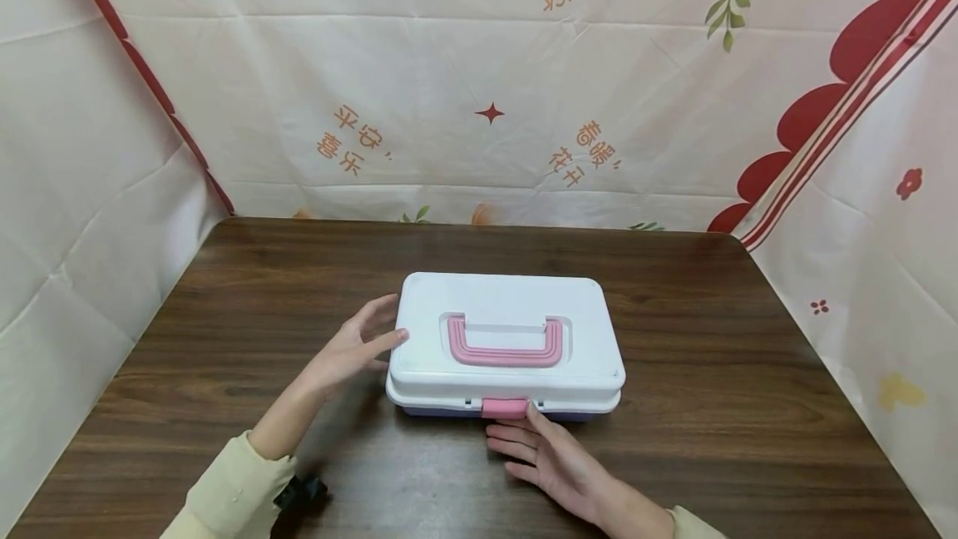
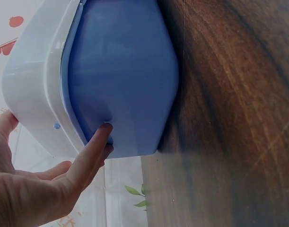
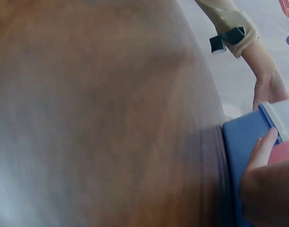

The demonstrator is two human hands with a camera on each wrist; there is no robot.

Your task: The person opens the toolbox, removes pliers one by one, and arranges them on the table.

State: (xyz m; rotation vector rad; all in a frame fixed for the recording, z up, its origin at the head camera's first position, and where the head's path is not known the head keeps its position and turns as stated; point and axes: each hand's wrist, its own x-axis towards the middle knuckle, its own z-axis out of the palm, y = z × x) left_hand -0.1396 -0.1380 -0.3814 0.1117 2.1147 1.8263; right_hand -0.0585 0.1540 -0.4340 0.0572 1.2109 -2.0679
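A white storage box with a blue lower body stands with its lid down. Its pink carrying handle lies folded flat in the lid, and a pink latch sits at the middle of the front. My left hand is at the box's left side, thumb against the lid's edge and fingertips touching the blue side wall. At the front, my right hand has its thumb on the right end of the latch, with the other fingers extended below it. The box's contents are hidden.
The box rests on a dark wood-grain table. A printed white cloth hangs behind the table and along its sides. A black device is on the left wrist, by the pale sleeve.
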